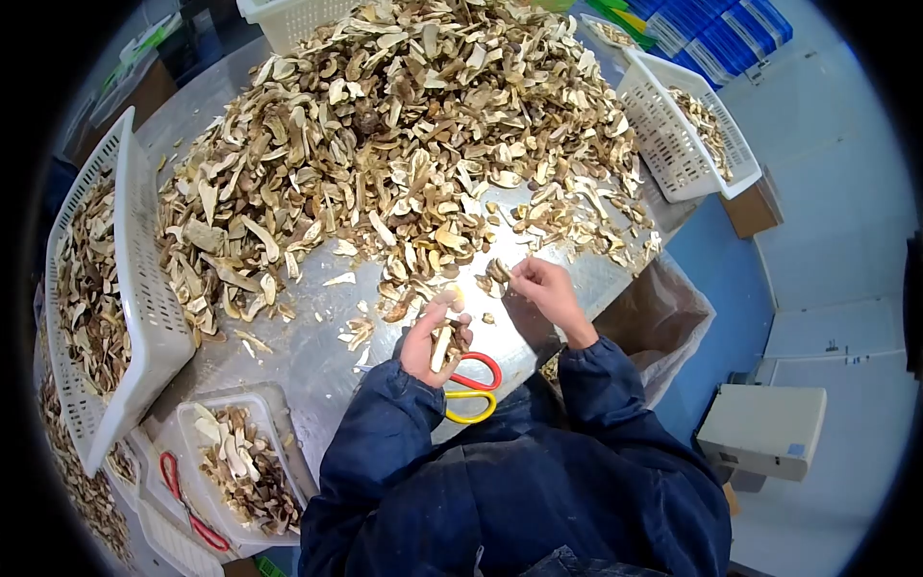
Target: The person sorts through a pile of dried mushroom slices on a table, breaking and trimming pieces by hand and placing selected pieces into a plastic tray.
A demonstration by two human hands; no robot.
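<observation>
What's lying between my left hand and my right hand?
In the head view, a small dried fragment lies on the metal tabletop between the left hand and right hand, with larger slices by the right fingertips.

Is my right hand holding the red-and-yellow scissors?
No, the right hand is at a mushroom slice; the scissors' handles show by the left hand.

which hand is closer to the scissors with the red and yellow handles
Left: the left hand is right beside the handles; the right hand is farther, ahead and rightward.
</observation>
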